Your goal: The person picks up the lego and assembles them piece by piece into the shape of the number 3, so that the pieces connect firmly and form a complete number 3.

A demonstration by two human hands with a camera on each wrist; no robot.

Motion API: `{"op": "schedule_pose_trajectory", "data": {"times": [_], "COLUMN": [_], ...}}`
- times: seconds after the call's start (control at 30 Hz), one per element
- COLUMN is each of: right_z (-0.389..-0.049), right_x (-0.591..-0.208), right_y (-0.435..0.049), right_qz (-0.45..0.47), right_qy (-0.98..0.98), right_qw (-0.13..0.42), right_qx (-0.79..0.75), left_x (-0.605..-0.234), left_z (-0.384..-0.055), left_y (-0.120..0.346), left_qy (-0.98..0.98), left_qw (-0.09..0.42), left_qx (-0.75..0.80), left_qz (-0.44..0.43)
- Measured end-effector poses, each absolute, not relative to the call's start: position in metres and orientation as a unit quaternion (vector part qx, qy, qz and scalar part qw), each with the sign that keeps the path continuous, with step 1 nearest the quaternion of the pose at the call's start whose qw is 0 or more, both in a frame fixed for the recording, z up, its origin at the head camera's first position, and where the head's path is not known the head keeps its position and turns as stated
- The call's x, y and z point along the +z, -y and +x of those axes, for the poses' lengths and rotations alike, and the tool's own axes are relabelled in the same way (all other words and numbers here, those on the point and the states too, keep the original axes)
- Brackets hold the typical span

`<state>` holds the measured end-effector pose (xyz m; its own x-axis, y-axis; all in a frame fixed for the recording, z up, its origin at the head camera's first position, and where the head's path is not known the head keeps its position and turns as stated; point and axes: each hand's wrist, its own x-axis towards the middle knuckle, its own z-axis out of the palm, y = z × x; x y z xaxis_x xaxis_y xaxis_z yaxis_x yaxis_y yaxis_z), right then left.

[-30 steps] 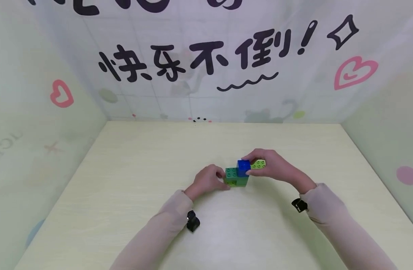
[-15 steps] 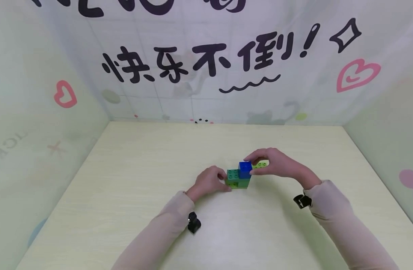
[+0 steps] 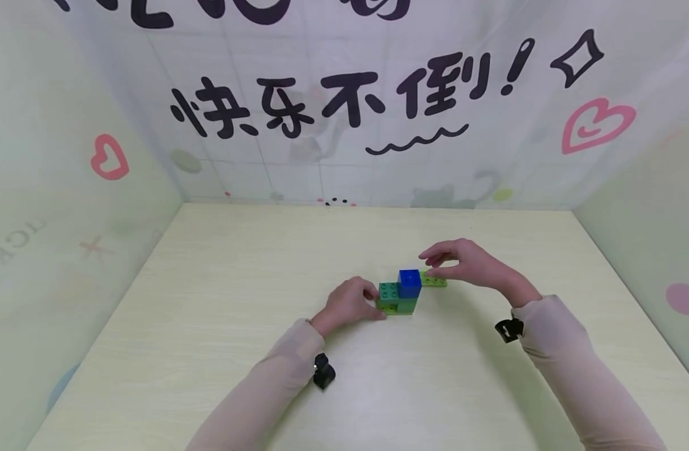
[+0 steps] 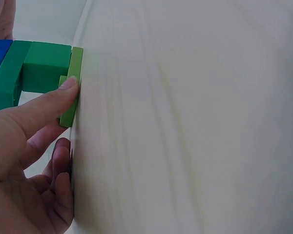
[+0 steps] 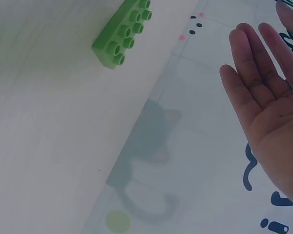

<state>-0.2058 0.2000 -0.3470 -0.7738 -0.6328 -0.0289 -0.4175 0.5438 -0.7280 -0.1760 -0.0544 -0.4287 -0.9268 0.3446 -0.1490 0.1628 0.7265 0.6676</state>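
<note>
Blue-and-green plastic, the toy-brick stack (image 3: pixel 406 295) stands at three o'clock from the left hand (image 3: pixel 349 307), which pinches its lime base plate (image 4: pixel 71 105); the right hand (image 3: pixel 473 264) hangs at two o'clock, fingers loosely spread. From my end I'd expect light, stiff handling; grip low.

Top brick (image 3: pixel 409 284): solid blue. Middle brick (image 3: pixel 388 292): teal-green. Lower brick (image 4: pixel 48 67): green. Base plate (image 4: pixel 74 87): yellow-green. Bar (image 3: pixel 436 282): lime green. Table (image 3: pixel 254 263): pale cream, faint wood grain. Sleeves (image 3: pixel 271 376): beige. Wrist cameras (image 3: pixel 324 372): black. Backdrop (image 3: pixel 299 53): white, black characters, black wavy line, pink heart. Right wall (image 3: pixel 649 232): pale green, mauve dot.
</note>
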Motion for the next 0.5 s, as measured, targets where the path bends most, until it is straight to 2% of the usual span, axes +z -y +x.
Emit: {"op": "schedule_pose_trajectory", "data": {"times": [0.5], "right_z": [-0.224], "right_x": [-0.381], "right_y": [-0.226], "right_qz": [-0.256], "right_qy": [-0.877], "right_qw": [0.156], "right_qx": [-0.377], "left_x": [-0.431], "left_z": [-0.178], "left_y": [0.054], "left_qy": [-0.919], "left_qw": [0.131], "left_qx": [0.345], "left_qz": [0.139]}}
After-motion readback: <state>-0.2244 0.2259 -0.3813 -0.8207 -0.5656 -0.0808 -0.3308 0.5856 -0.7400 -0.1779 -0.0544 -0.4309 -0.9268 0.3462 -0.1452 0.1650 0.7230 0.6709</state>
